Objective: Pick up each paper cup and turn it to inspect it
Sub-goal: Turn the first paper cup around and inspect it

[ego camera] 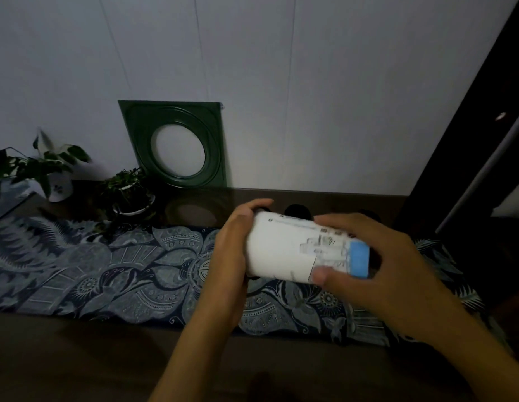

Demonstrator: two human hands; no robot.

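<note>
Paper cup held sideways above patterned cloth on tabletop. Left hand cups one end; right hand grips blue-banded end, fingers curled round it.

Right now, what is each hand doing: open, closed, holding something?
Left hand: closed on the cup, gripping its left end.
Right hand: closed on the same cup, at its blue-banded end.
The cup lies sideways above the cloth.
</note>
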